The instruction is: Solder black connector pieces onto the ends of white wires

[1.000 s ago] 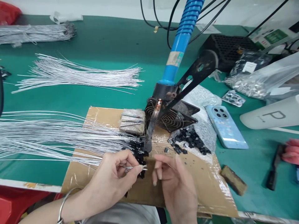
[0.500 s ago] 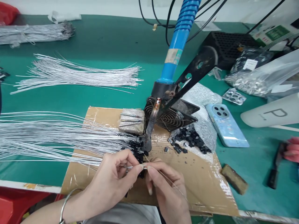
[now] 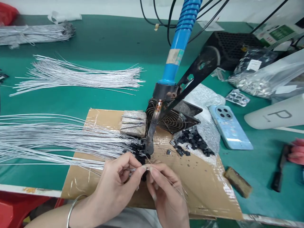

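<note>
- left hand (image 3: 114, 183) pinches the grey wires (image 3: 90, 163) near their tips, above the cardboard (image 3: 204, 186).
- their long axis runs left to right, nearly level; the tips point right.
- right hand (image 3: 166, 190) closes thumb and forefinger on those tips.
- a thin strand (image 3: 174, 186) slants down rightward across it.

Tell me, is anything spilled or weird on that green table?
A bit: a few little black pieces lie on the cardboard beside the pile on the bubbly plastic, as if spilled. Dark specks dot the cardboard too, so it looks messy.
</note>
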Demonstrator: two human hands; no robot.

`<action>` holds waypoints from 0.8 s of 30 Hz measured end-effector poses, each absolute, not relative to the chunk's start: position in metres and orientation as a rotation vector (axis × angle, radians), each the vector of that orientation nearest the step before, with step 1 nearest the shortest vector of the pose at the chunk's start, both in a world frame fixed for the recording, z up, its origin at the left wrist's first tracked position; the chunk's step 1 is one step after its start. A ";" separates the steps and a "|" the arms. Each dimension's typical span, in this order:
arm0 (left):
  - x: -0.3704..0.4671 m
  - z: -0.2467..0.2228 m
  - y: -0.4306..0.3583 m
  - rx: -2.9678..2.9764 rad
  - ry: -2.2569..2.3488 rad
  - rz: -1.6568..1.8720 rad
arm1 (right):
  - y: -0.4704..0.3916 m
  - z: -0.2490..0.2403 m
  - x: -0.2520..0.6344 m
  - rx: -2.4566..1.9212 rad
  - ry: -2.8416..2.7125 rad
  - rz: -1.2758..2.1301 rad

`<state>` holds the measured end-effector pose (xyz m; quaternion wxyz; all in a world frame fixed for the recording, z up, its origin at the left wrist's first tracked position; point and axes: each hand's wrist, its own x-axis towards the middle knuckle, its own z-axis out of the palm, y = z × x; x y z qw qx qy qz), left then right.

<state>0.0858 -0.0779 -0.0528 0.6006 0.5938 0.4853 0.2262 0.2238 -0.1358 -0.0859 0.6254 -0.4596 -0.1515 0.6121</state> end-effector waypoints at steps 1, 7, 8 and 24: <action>0.087 -0.053 -0.078 1.366 1.124 0.534 | -0.136 -0.086 0.223 -1.054 -0.340 1.404; 0.091 -0.049 -0.077 1.303 1.121 0.569 | -0.134 -0.085 0.220 -1.052 -0.322 1.390; 0.092 -0.047 -0.077 1.287 1.120 0.566 | -0.134 -0.085 0.219 -1.052 -0.324 1.389; 0.090 -0.040 -0.071 1.212 1.158 0.561 | -0.137 -0.092 0.249 -1.272 -0.578 1.060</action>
